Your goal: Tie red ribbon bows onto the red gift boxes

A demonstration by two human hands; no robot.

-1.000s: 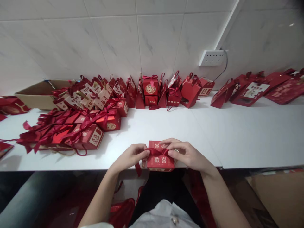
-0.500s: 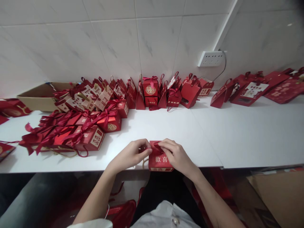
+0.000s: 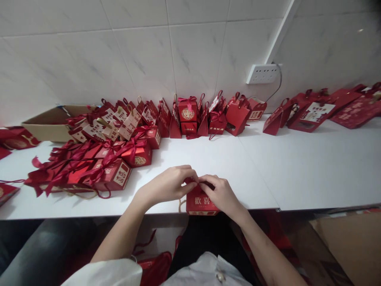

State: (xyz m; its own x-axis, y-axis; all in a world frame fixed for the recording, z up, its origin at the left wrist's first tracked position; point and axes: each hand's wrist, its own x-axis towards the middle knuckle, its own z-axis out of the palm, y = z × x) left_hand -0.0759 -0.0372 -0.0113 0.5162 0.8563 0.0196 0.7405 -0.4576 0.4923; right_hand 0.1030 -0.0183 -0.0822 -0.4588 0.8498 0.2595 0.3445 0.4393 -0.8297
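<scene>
A small red box [image 3: 201,201] with pale characters lies at the table's front edge, a tan cord loop at its left side. Over its top left part, my left hand [image 3: 175,182] pinches red ribbon between thumb and fingertips. My right hand [image 3: 218,193] rests against the box's right side, its fingertips also closed on the ribbon. The fingertips of both hands nearly meet. The ribbon itself is mostly hidden by the fingers.
Red boxes with ribbon bows [image 3: 114,174] crowd the white table [image 3: 268,167] at left. More red gift boxes [image 3: 188,113] line the wall, beside an open cardboard box [image 3: 49,125]. A power strip [image 3: 262,74] is on the wall.
My left hand has moved up and right, closer to my right hand, and its fingers have closed in over the ribbon. The box has stayed in place.
</scene>
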